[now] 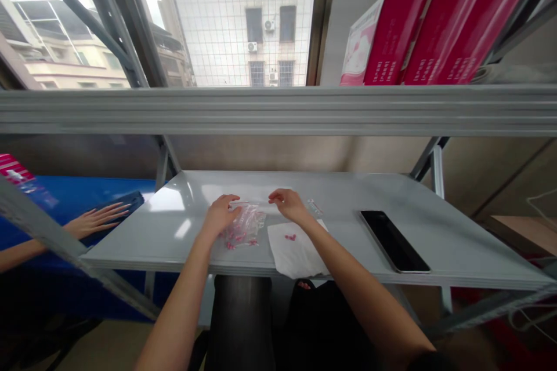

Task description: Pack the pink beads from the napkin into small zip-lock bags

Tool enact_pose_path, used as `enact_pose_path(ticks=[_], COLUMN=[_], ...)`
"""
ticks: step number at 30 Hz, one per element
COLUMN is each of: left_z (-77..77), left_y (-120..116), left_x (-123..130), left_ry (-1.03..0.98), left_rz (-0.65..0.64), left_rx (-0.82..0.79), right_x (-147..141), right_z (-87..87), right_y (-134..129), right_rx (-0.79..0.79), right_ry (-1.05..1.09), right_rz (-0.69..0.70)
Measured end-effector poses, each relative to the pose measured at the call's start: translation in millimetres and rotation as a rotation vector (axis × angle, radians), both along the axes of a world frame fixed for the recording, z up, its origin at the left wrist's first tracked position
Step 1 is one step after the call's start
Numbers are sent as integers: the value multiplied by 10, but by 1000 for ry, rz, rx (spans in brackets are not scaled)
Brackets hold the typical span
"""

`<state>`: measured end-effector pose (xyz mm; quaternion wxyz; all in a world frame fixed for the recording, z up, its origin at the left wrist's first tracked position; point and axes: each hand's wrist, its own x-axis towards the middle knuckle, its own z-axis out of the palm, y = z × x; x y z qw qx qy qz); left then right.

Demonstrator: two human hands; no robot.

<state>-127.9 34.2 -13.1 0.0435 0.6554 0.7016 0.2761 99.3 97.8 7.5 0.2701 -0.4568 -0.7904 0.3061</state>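
A clear plastic bag (242,226) with small pink pieces showing in its lower part lies on the grey table. My left hand (221,215) is at the bag's upper left corner, thumb and forefinger apart, the thumb touching the plastic. Beyond the white sheet, my right hand (289,205) hovers with its fingers curled together toward the left; whatever is between the fingertips is too small to make out. On the white sheet (287,258), below my right wrist, lie a few pink pieces (290,237). A small clear packet (314,207) rests just right of my right hand.
A black tablet (394,242) lies on the right of the grey table (339,188). A metal shelf beam (278,110) crosses above, carrying red boxes (435,35). At left, another person's hand (98,220) rests on a dark item on a blue surface (104,185).
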Motion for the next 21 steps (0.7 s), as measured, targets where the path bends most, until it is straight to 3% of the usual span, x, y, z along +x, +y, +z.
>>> enact_pose_path(ticks=[5,8,11,13,17,21], left_z=[114,154,95,33,-17,95], left_y=[-33,53,210,331,535,545], left_x=[323,717,1118,1318,1510,1536], left_ry=[54,84,131,163,195,160], left_rz=[-49,-227,-428,-494,-518,-502], left_rx=[138,115,21,-41,-99,-38], right_x=[667,886,936,908,830,847], right_z=[-59,-90,-130,-157,-173,-108], right_y=[123,160,149,125,103,97], right_rx=[17,-2,-53,-102,-215,-328], right_ry=[-155,-248,-314,-325,-229,34], right_rz=[-126,-246,-377,-439,-487,-441])
